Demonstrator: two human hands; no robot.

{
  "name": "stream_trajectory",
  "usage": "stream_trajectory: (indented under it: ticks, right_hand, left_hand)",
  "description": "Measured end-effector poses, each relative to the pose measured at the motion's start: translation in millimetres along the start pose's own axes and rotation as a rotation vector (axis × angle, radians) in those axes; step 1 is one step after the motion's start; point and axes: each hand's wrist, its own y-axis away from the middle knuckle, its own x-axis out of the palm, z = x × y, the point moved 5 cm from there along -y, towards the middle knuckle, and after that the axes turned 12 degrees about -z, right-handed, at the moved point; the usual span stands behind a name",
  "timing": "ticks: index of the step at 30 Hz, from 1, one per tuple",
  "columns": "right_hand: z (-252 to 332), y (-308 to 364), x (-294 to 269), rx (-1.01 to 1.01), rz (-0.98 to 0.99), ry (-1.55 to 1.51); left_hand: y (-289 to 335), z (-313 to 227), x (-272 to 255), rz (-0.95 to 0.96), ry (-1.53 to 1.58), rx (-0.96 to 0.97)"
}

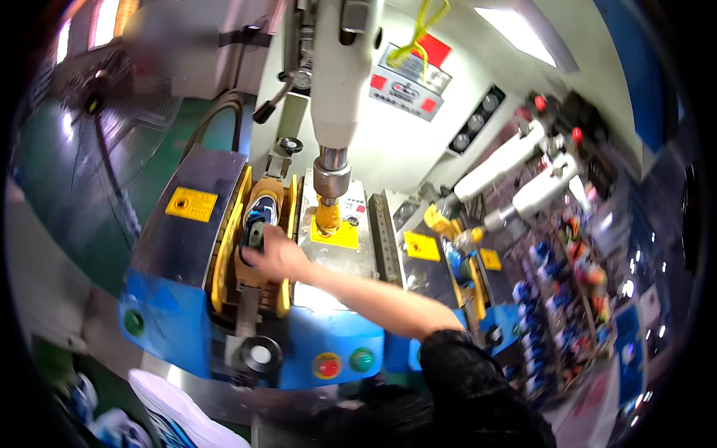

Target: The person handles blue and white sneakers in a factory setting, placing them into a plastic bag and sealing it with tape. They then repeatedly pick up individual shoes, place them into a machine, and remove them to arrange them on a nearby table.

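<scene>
A dark blue and white shoe lies toe away from me in the left bay of a blue-based shoe press, between yellow side pads. A dark last top with a hole shows in its opening. My right hand reaches in from the right, its fingers and thumb closed about the heel end of the shoe; some fingertips are hidden and slightly blurred. My left hand is out of sight. At the lower left edge a white shoe with blue markings shows, and whatever supports it cannot be seen.
A thick white press cylinder with a yellow tip hangs right of the bay. Red and green buttons sit on the front. A second press stands right, near a rack of shoes. A fan stands left.
</scene>
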Motion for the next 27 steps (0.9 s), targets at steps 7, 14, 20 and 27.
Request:
stream_trajectory:
  ticks: [7,14,20,27]
  right_hand:
    - [-35,304,-101,-0.4,0.292,0.488]
    - [-3,353,-115,-0.328,-0.097,-0.436]
    - [-37,483,-38,-0.181,0.528,-0.757]
    - [-104,476,-15,0.187,0.83,-0.731]
  left_hand:
    - [134,35,-37,-0.109,-0.015,0.194]
    - [201,19,-38,0.002,0.165,0.064]
    - [306,35,-136,-0.404,0.252,0.23]
    - [337,65,-293,-1.003,-0.389,0.606]
